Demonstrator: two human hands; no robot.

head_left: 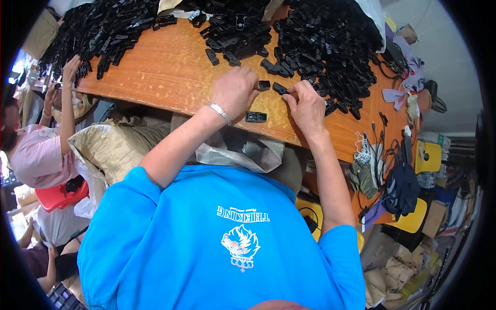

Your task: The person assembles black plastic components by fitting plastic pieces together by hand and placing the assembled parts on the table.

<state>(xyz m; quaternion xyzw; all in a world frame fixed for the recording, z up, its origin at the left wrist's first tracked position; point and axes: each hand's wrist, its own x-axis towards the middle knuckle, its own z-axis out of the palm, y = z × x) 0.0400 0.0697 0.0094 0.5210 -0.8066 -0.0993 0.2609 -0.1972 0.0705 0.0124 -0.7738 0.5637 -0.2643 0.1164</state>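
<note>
My left hand (235, 92), with a bracelet on its wrist, is closed on a small black plastic part (264, 86) above the wooden table. Just to the right, my right hand (306, 105) pinches another black plastic piece (280, 88) between thumb and fingers. The two parts are close together but apart. Between my forearms, near the table's front edge, a black rectangular plastic part (256, 117) lies by itself. Beyond my hands rise a middle heap of black plastic parts (235, 39) and a right heap of similar parts (325, 46).
Another black heap (111, 31) covers the far left of the wooden table (170, 62). A person in a pink top (44, 155) works at the left. Cords and a dark cloth bag (402, 188) hang at the table's right edge, near yellow stools (428, 156). An open sack (111, 150) stands left of me.
</note>
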